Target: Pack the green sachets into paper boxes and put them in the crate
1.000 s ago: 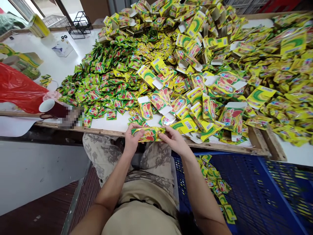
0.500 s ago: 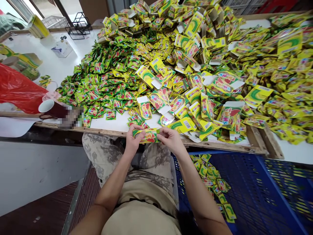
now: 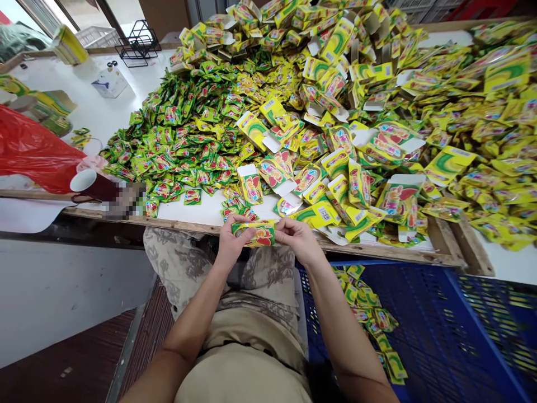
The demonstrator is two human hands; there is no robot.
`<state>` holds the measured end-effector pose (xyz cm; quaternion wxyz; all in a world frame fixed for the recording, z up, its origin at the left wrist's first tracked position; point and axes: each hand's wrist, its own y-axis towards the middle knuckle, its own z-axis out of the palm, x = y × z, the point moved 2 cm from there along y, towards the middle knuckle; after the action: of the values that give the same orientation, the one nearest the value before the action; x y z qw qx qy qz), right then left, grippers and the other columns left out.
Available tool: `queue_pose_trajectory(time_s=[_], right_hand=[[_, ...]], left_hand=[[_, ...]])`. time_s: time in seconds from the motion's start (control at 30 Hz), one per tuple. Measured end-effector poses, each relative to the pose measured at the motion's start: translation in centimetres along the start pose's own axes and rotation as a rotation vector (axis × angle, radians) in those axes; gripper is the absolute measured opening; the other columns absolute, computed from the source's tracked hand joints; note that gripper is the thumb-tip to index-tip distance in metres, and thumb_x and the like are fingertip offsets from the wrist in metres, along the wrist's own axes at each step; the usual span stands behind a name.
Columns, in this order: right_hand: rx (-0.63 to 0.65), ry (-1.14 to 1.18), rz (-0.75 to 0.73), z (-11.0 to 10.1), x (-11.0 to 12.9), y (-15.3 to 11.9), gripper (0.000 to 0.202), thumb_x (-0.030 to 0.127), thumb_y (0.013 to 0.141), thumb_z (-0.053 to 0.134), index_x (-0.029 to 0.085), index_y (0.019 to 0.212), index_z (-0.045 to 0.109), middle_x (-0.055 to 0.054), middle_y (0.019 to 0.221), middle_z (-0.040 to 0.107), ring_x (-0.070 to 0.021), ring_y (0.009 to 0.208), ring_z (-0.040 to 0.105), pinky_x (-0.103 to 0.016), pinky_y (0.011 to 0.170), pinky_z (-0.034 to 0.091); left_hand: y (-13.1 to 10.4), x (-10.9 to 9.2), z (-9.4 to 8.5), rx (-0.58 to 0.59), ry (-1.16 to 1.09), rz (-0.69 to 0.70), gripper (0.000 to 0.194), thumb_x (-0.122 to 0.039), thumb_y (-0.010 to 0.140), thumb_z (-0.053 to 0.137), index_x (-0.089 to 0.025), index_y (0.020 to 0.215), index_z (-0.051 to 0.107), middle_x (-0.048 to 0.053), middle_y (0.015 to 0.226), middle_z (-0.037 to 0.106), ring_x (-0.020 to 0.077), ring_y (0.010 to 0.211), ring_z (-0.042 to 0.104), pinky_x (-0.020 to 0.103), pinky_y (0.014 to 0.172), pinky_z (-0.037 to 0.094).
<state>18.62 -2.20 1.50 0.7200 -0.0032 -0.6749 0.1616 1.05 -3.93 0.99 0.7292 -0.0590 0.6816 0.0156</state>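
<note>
A small yellow and green box (image 3: 260, 233) lies level between my two hands, just over the table's front edge. My left hand (image 3: 232, 240) grips its left end, thumb across the printed face. The fingers of my right hand (image 3: 296, 238) are pinched at its right end. Beyond them is a heap of small green packets (image 3: 180, 134), and to its right a pile of yellow boxes (image 3: 348, 190), several with white flaps standing open.
Below the table at right stands a blue crate (image 3: 428, 324) with filled boxes (image 3: 377, 330) in it. A dark red mug (image 3: 90, 186) and red plastic bag (image 3: 33, 148) are at the left. More yellow packets (image 3: 503, 168) cover the right side. A wooden rim (image 3: 188, 226) runs along the front.
The box now shows more of its printed face between my hands, and its right end looks closed up by my right fingers. The whole view has shifted slightly.
</note>
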Motion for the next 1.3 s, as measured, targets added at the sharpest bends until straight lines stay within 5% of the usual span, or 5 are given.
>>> queue_pose_trajectory(time_s=[0.23,0.53,0.7,0.97,1.3], right_hand=[[-0.126,0.032,-0.069,-0.3,0.9,-0.8,0.034,0.047,0.074,0.066,0.021,0.068,0.044,0.006,0.059,0.041,-0.0095,0.054,0.038,-0.023,0.050,0.031],[-0.011,-0.181,-0.124,-0.7,0.8,-1.1,0.026,0.044,0.077,0.065,0.020,0.070,0.059,0.003,0.059,0.050,-0.0124,0.057,0.044,-0.026,0.055,0.038],[0.006,-0.247,-0.220,-1.2,0.5,-1.0,0.017,0.037,0.075,0.063,0.021,0.075,0.069,-0.003,0.078,0.064,-0.0191,0.078,0.057,-0.033,0.074,0.046],[-0.063,-0.150,0.018,-0.8,-0.6,-1.5,0.019,0.037,0.065,0.071,0.019,0.069,0.067,0.003,0.048,0.053,-0.0119,0.038,0.045,-0.025,0.040,0.034],[0.084,-0.101,0.067,-0.4,0.4,-1.8,0.027,0.045,0.073,0.063,0.019,0.074,0.064,0.003,0.056,0.058,-0.0080,0.033,0.044,-0.022,0.036,0.030]], left_hand=[[0.4,0.1,-0.1,-0.071,-0.060,0.001,0.029,-0.037,0.070,0.075,-0.019,0.086,0.059,-0.001,0.080,0.060,0.0106,0.070,0.057,0.022,0.065,0.047],[0.1,-0.1,-0.4,-0.003,-0.007,-0.021,0.037,-0.035,0.063,0.079,-0.020,0.089,0.058,0.000,0.089,0.060,0.0120,0.075,0.059,0.022,0.067,0.048],[0.0,-0.5,-0.4,0.065,0.076,-0.002,0.039,-0.034,0.062,0.081,-0.020,0.091,0.059,0.002,0.093,0.060,0.0148,0.084,0.059,0.024,0.074,0.047],[-0.4,-0.6,0.3,0.131,0.130,0.026,0.041,-0.034,0.063,0.080,-0.020,0.095,0.057,0.002,0.095,0.058,0.0143,0.084,0.058,0.024,0.074,0.047],[-0.4,0.1,0.4,0.116,0.050,-0.005,0.047,-0.034,0.061,0.082,-0.020,0.098,0.058,0.003,0.098,0.060,0.0160,0.089,0.060,0.027,0.079,0.049]])
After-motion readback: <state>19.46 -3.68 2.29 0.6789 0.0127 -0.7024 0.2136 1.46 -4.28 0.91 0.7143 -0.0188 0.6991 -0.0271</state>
